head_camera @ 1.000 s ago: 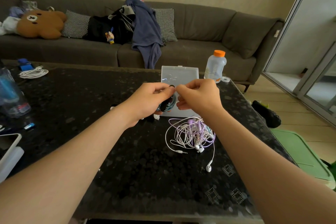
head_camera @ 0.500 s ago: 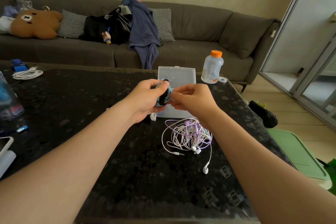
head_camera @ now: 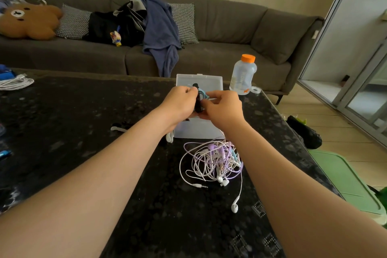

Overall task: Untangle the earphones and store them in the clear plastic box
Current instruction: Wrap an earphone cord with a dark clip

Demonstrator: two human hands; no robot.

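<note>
At the far left a brown bear plush (head_camera: 27, 21) lies on the grey sofa (head_camera: 230, 25), and a coiled white cable (head_camera: 15, 83) rests on the left end of the dark speckled bench (head_camera: 83, 111). Farther along the sofa a blue garment (head_camera: 159, 31) hangs over the seat. Near the middle of the bench the left hand (head_camera: 180, 103) is raised, its fingers curled round a small black and light-blue earphone bundle (head_camera: 198, 98). The right hand (head_camera: 224, 109) meets it from the other side, and its fingers pinch the same bundle. The bundle is held above the clear plastic box (head_camera: 196, 130), which sits on the bench and is partly hidden by both hands. Just in front of the box, between the forearms, lies a tangled pile of white and purple earphones (head_camera: 215, 161), with one white earbud (head_camera: 234, 207) trailing toward the near edge. Right of the box stands a clear bottle with an orange cap (head_camera: 243, 75), a roll of tape (head_camera: 256, 89) beside it. A green lid (head_camera: 343, 180) lies on the floor at the right.
</note>
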